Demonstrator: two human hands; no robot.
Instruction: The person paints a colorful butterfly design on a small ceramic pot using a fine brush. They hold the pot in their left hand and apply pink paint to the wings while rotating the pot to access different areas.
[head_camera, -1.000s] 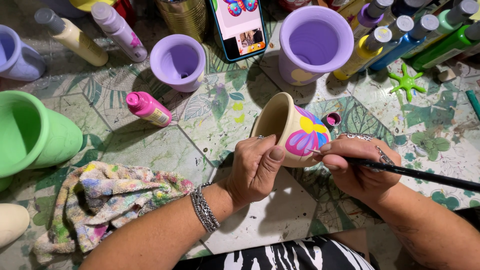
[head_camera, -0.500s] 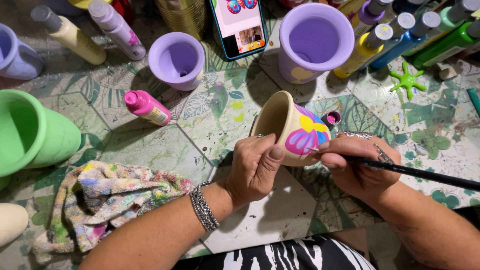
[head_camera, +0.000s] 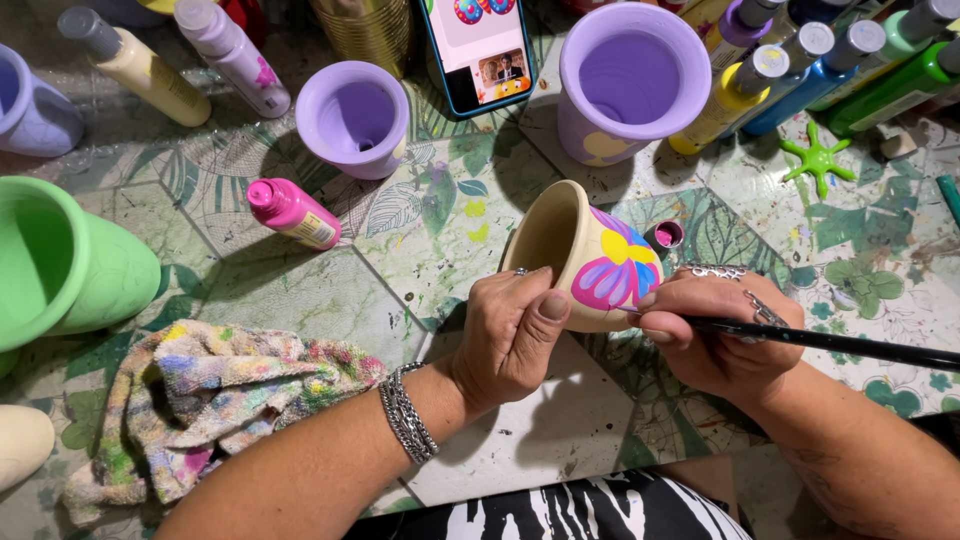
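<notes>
My left hand (head_camera: 510, 335) grips a small cream clay pot (head_camera: 570, 250), tilted on its side with the mouth facing left. Pink, purple and yellow petals are painted on its outer wall. My right hand (head_camera: 720, 325) pinches a thin black paintbrush (head_camera: 840, 345) whose tip touches the painted petals. A small pink paint cap (head_camera: 667, 235) lies just right of the pot.
A paint-stained rag (head_camera: 200, 400) lies at lower left, a green pot (head_camera: 60, 265) at far left. Two lilac pots (head_camera: 352, 115) (head_camera: 630, 75), a phone (head_camera: 478, 45), a pink bottle (head_camera: 295, 212) and several paint bottles (head_camera: 800, 70) stand across the back. A green star shape (head_camera: 818, 160) lies right.
Both hands and the pot have stayed almost in place; the brush tip has shifted only slightly on the painted petals.
</notes>
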